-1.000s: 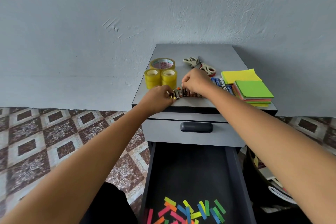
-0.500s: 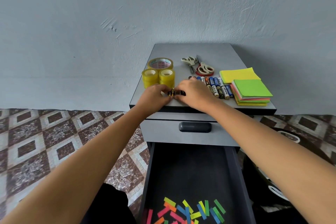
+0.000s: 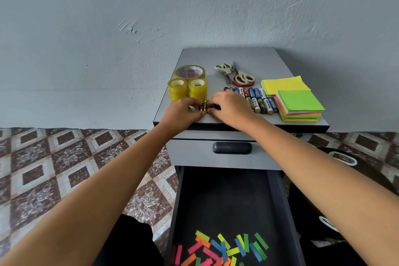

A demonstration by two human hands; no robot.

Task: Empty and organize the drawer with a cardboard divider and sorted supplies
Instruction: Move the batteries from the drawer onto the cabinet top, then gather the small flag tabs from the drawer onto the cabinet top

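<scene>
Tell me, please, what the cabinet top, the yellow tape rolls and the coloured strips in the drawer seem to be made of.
Cabinet top: probably laminated board, matt grey with a dark edge band. Yellow tape rolls: glossy translucent plastic film on white cores, likely cardboard. Coloured strips: thin matt paper by the look, lying flat, in neon colours.

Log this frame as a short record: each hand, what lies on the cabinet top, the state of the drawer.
left hand: pinches black batteries near the front edge of the cabinet top
right hand: holds the same batteries from the other side
on top: tape rolls, scissors, battery row, note pads
drawer: open, holds coloured strips
divider: none in view
</scene>
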